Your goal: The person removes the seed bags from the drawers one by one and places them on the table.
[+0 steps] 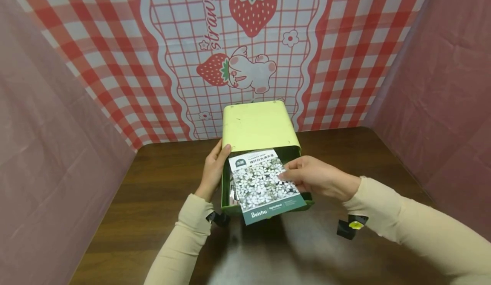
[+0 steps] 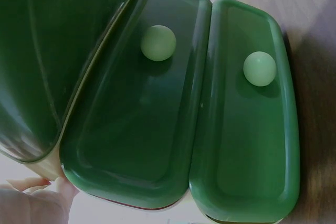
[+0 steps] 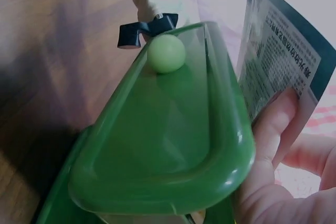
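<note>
A small cabinet with a pale yellow-green shell (image 1: 261,125) stands on the table, its green top drawer (image 3: 152,124) pulled out. My right hand (image 1: 320,176) pinches a flower seed packet (image 1: 264,182) by its right edge, above that drawer. White flowers cover the packet's front; its printed back (image 3: 278,45) faces the right wrist view. Against the cabinet's left side rests my left hand (image 1: 212,170), with the thumb at the shell's front corner and the fingers along the side. The packet hides most of the drawer's inside; something printed (image 1: 232,191) shows at its left.
Two lower drawers, one with a pale knob (image 2: 158,43) and the other beside it (image 2: 260,68), are closed. The dark wooden table (image 1: 153,191) extends on both sides. A strawberry-print cloth (image 1: 253,55) hangs behind the cabinet, and pink cloths (image 1: 50,127) flank the table.
</note>
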### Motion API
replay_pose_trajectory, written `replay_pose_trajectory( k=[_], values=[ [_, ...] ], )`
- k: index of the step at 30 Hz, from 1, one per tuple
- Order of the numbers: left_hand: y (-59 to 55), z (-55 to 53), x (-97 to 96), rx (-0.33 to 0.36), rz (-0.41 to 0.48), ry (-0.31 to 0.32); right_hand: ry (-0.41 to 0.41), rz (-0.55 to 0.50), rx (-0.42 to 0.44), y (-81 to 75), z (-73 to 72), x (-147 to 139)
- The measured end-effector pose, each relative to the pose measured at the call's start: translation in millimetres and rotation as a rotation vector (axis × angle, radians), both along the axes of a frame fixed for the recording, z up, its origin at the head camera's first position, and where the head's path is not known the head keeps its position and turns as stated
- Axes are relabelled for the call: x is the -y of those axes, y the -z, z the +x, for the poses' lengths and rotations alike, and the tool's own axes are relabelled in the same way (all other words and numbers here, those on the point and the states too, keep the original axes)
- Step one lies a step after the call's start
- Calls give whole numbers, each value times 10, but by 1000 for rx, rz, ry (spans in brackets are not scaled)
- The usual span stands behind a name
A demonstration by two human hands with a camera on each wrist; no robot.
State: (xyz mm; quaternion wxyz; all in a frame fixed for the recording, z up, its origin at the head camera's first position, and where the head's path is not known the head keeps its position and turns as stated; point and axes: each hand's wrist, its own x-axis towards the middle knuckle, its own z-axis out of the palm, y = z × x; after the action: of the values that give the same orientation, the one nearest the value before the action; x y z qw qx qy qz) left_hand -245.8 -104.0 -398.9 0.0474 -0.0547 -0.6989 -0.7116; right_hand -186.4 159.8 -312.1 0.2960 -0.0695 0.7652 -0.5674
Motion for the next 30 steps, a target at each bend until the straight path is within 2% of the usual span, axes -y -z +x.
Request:
replay_pose_trajectory(
  k=[8,13,17,22,30],
  values=[
    [3,-3,10,-6,-42,-17,-60,0,-8,-77,148,-134],
    [-4,-2,2,-2,-38,-30,-45,-54,-22,-163,164,-218],
    [1,-6,1,11,-54,-34,29,-120,-8,-233,116,-288],
    [5,-2,-4,20,-60,-28,149,-168,-50,-314,15,-427],
    [6,-6,5,4,-50,-16,327,-106,-171,-434,-254,-793]
  ],
)
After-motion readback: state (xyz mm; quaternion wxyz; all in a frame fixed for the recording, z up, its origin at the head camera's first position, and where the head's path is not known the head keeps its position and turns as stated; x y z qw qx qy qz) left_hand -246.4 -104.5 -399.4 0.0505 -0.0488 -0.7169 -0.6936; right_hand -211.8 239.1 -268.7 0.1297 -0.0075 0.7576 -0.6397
